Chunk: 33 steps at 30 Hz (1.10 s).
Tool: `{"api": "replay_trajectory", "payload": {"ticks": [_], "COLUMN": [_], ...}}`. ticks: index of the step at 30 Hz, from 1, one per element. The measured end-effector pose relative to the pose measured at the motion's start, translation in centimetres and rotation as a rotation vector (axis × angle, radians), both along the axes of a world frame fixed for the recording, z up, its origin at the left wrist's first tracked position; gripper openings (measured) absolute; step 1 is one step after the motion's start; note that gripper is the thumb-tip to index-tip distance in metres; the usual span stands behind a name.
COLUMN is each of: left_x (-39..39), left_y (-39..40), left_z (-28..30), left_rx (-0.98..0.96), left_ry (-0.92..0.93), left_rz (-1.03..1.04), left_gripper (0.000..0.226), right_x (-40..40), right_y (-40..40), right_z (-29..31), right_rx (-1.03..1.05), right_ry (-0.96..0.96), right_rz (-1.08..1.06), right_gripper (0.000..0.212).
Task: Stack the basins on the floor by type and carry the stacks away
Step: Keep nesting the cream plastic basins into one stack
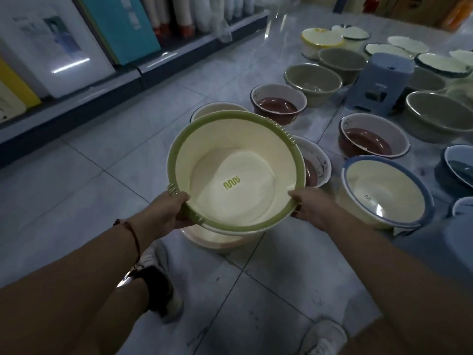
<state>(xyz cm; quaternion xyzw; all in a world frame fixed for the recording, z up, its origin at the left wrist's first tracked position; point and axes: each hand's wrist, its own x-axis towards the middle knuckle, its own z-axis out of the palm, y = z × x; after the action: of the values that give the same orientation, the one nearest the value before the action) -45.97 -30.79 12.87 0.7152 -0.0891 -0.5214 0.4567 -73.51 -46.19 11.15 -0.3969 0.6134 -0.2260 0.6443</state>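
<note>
Cream basin under the fingers mostly hidden by the held green-rimmed basin, dark blue basin cut by right edge

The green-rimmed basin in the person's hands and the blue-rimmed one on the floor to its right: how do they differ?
The green-rimmed basin has a green rim; the blue-rimmed basin has a blue one. The green-rimmed basin is held up and tilted by the left hand and right hand, fingers curled on its rim; the blue-rimmed basin rests untouched on the floor. Both are round, cream inside, with a small squiggle logo.
</note>
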Motion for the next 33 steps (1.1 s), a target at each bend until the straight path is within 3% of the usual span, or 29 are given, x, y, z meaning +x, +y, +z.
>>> {"api": "replay_trajectory", "payload": {"ticks": [7,15,18,24,29,33], "left_x": [3.7,3.5,2.8,1.2,-1.7,-5.6], "left_y": [-1.7,-0.2,0.1,0.3,0.6,0.9], "left_z": [-3.4,-6.5,-7.1,-7.6,-8.7,-10.2], "left_rx": [0.086,0.294,0.332,0.323,0.28,0.245], "left_ry": [-0.061,-0.319,-0.369,-0.427,-0.454,-0.521], "left_rz": [-0.034,-0.356,-0.438,-0.517,-0.602,-0.667], "left_gripper": [0.025,0.007,0.022,0.013,0.019,0.028], "right_x": [6.0,5.5,5.0,2.5,-2.4,-7.1], "right_y": [-1.4,0.9,1.6,2.2,3.3,4.1], "right_z": [-6.4,-13.7,-13.5,-12.6,-12.1,-11.9], "right_rx": [0.081,0.221,0.211,0.18,0.166,0.312], "right_ry": [0.004,0.093,0.121,0.251,0.325,0.436], "right_rz": [-0.061,-0.148,-0.11,-0.106,-0.092,-0.016], "right_gripper": [0.022,0.034,0.031,0.028,0.023,0.009]}}
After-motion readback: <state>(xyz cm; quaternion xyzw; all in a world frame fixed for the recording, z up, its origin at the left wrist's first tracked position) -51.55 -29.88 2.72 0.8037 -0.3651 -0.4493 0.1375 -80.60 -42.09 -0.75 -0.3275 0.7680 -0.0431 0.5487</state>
